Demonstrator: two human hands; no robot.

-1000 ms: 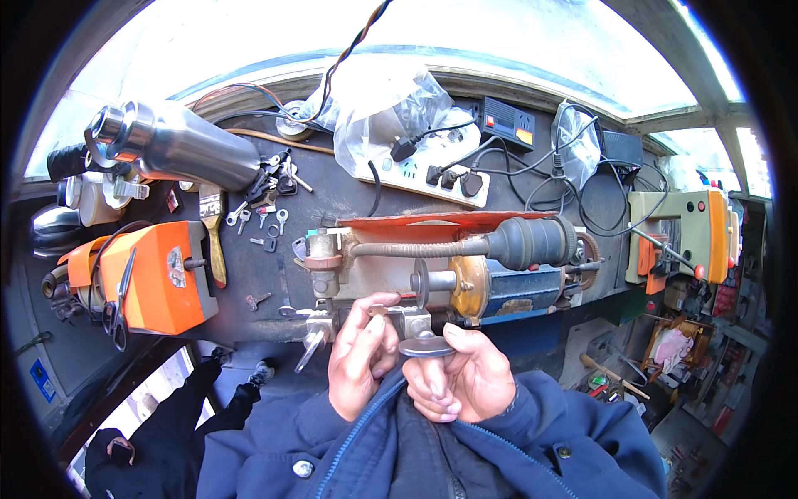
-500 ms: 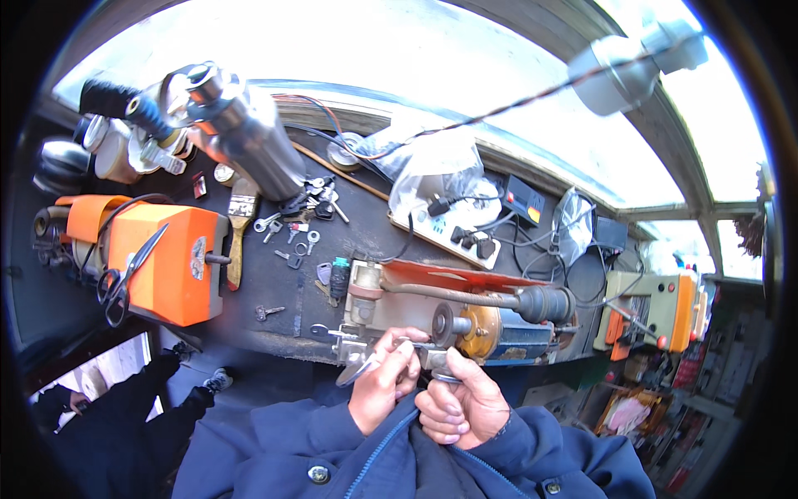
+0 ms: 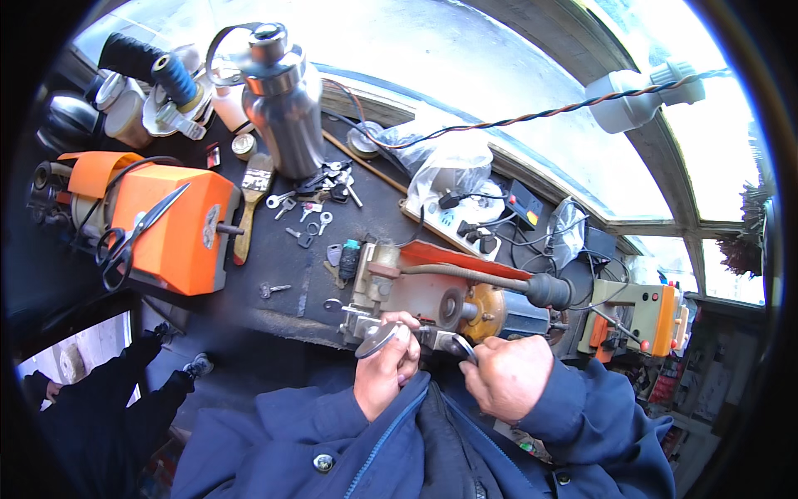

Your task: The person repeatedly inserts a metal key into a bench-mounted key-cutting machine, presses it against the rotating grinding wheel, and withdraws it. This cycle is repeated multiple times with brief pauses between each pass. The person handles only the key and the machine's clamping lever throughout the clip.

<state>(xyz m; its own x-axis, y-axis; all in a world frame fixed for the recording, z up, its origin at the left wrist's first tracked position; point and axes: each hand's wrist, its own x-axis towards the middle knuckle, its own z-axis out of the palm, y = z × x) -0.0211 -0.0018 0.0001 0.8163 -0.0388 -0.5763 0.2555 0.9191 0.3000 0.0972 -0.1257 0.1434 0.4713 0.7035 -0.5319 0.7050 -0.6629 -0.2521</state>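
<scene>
A key-cutting machine [image 3: 428, 291] with a blue motor and a cutting wheel sits at the bench's front edge. My left hand [image 3: 386, 363] is closed at its carriage, fingers curled beside a round metal disc [image 3: 378, 339]. What lies under those fingers is hidden. My right hand [image 3: 511, 378] pinches the end of a flat, dark-edged metal piece [image 3: 464, 346] at the right clamp [image 3: 434, 338]. I cannot tell whether that piece is a clamp handle or a key. A key with a dark bow [image 3: 332, 305] sticks out left of the carriage.
Several loose keys [image 3: 312, 218] lie behind the machine, near a steel flask [image 3: 287, 116] and a brush [image 3: 253, 187]. Scissors [image 3: 137, 237] rest on an orange machine [image 3: 170, 241] at left. A power strip [image 3: 453, 229] stands behind. Another person's legs [image 3: 125, 391] show at lower left.
My right hand has shifted right and turned over, back of the hand now up, with the flat piece tilted in its fingers. My left hand stays at the carriage. The view has shifted slightly.
</scene>
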